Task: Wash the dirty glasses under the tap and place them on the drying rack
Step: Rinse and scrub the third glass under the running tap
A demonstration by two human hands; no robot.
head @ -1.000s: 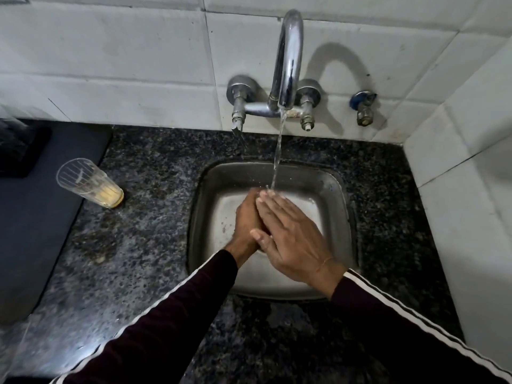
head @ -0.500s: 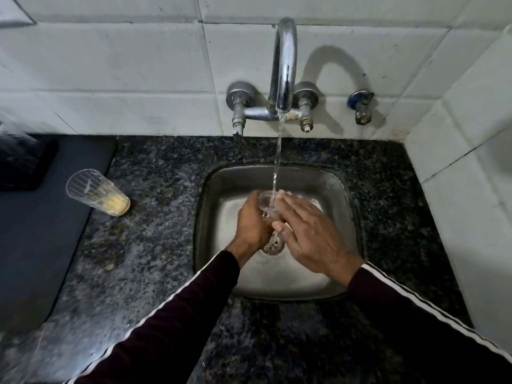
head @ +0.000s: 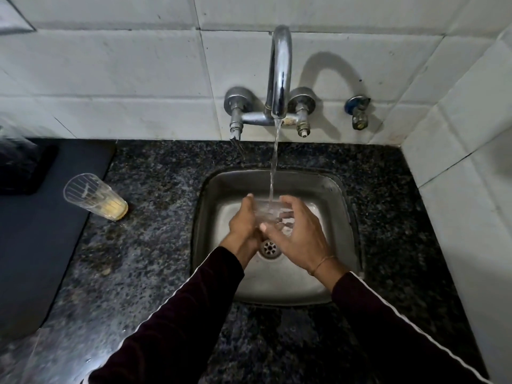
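A clear glass (head: pixel 268 211) is held over the steel sink (head: pixel 327 189), right under the running stream from the chrome tap (head: pixel 279 76). My left hand (head: pixel 245 221) grips the glass from the left side. My right hand (head: pixel 297 232) curls round its right side, thumb and fingers on the wall of the glass. Water runs into the open mouth of the glass. A second ribbed glass (head: pixel 92 196) with yellowish dregs at the bottom stands on the counter to the left, at the edge of the dark mat.
Speckled black granite counter (head: pixel 155 245) surrounds the sink. A dark mat (head: pixel 36 239) covers the left side, with a dark blurred object (head: pixel 19 162) at its back. White tiled walls close off the back and right. A small blue-handled valve (head: pixel 357 110) sticks out beside the tap.
My right hand lay flat over the glass a second ago; it has drawn back to the right and curled round the side, so the glass mouth now shows under the stream.
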